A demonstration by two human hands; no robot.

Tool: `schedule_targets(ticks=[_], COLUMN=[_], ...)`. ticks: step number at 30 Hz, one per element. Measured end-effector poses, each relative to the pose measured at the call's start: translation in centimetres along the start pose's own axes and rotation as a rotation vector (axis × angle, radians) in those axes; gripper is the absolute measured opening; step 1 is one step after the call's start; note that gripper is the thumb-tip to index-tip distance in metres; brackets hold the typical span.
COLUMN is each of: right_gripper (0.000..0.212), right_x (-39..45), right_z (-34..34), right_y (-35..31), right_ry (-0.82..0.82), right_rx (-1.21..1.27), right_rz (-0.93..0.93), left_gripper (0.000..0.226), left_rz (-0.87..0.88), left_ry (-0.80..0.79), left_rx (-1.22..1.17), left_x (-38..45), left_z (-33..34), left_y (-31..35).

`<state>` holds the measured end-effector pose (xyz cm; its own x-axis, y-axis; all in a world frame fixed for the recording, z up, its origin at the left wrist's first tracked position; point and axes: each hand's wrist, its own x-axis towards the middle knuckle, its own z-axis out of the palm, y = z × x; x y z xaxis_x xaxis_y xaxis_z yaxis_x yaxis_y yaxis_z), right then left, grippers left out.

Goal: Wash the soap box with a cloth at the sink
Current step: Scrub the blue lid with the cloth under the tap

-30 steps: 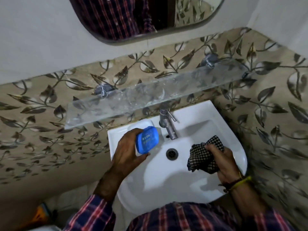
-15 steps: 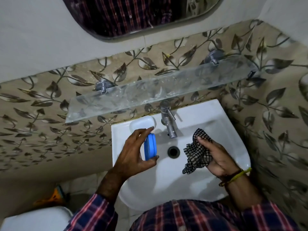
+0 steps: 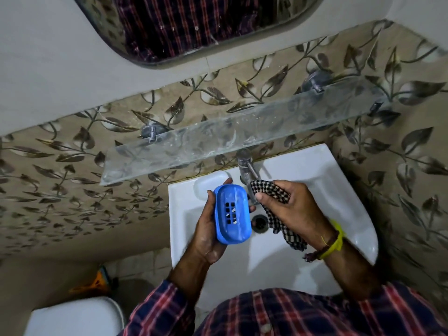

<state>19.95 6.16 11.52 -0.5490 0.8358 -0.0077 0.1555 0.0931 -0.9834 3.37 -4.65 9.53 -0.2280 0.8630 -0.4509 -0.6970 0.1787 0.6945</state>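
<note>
Fingers of the left hand (image 3: 208,229) were curled round the long edges of the blue oval plastic soap box (image 3: 232,214), thumb on the near side and fingertips showing past the far rim, so that its slotted face was turned up toward the camera and clear of the grip, presumably to leave that face free for wiping. Fingers of the right hand (image 3: 293,209) were closed on the bunched black-and-white checked cloth (image 3: 278,214), thumb pressed over the upper fold, with a loose tail hanging down toward the basin. Cloth and box were just beside each other; contact could not be confirmed. Both were held over the white ceramic sink (image 3: 351,238), above the drain opening (image 3: 260,223) and in front of the chrome tap (image 3: 247,168), a position judged suited to catching run-off. No running water was discernible. A frosted glass shelf (image 3: 169,154) stood above on the leaf-patterned wall.
</note>
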Motion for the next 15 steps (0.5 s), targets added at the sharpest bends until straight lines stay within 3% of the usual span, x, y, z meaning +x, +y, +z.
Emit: schedule_targets(ticks=[3,6,10,13,15], right_gripper=[0.006,0.012,0.031,0.029,0.027], right_x=[0.2,0.0,-0.7,-0.8,-0.9], right_z=[0.7,1.0,1.2,2.3,2.9], right_y=[-1.0,-2.2,-3.6,-4.4,-4.8], right_ry=[0.021,0.101,0.076,0.206,0.267], right_rx=[0.066,0.072,-0.244,-0.567,-0.532], right_rz=[0.075,0.163,0.055,-0.061,-0.027], left_gripper=[0.051,0.054,0.054,0.061,0.062], left_rz=[0.03,0.021,0.013,-0.005,-0.022], left_ry=[0.017,0.006,-0.063,-0.097,-0.096], left_rx=[-0.024,0.024,0.067,0.072,0.084], left_x=[0.2,0.4,0.4,0.2,0.1], left_z=[0.7,1.2,1.8,2.3,2.4], left_y=[0.1,0.1,-0.2,-0.5,-0.7])
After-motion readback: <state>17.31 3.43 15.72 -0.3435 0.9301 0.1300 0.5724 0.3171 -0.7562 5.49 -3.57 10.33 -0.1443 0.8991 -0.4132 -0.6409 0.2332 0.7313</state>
